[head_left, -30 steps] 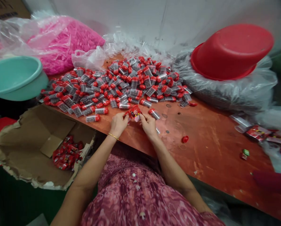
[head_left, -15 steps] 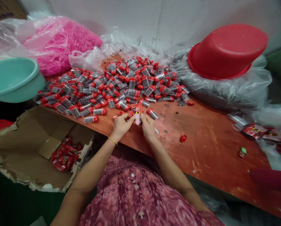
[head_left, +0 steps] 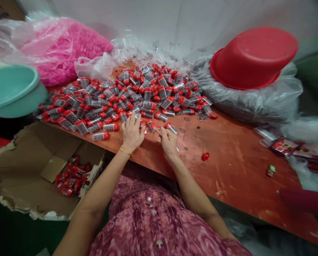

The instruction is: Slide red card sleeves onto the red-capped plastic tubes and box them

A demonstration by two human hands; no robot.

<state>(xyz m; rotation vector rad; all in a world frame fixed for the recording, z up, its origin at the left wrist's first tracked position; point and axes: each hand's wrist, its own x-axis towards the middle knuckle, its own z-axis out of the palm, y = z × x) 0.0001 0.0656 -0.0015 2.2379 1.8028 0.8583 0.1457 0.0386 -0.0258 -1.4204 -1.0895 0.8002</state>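
My left hand (head_left: 133, 133), a bracelet at its wrist, lies palm down with fingers stretched toward the near edge of the pile. Its fingertips reach a small transparent tube with dark contents; whether they press on it I cannot tell. Between the thumb and fingers of my right hand (head_left: 169, 142) is the edge of a small red printed wrapper (head_left: 155, 127). More red printed pieces lie between the two hands. Just behind my right hand is a red-capped tube (head_left: 171, 128). The heap of red-capped tubes (head_left: 148, 94) spreads beyond both hands.
A torn cardboard box (head_left: 28, 170) with red printed packets (head_left: 72, 177) stands at lower left. Around the table (head_left: 228, 170) are a teal basin (head_left: 12, 92), a bag of pink pieces (head_left: 68, 49) and a red tub (head_left: 254, 58) on a plastic bag. A loose red cap (head_left: 205, 156) lies to the right.
My left hand has let go of the printed wrapper and moved left and forward, its fingers opening out toward the tubes. My right hand keeps the wrapper, almost in the same place.
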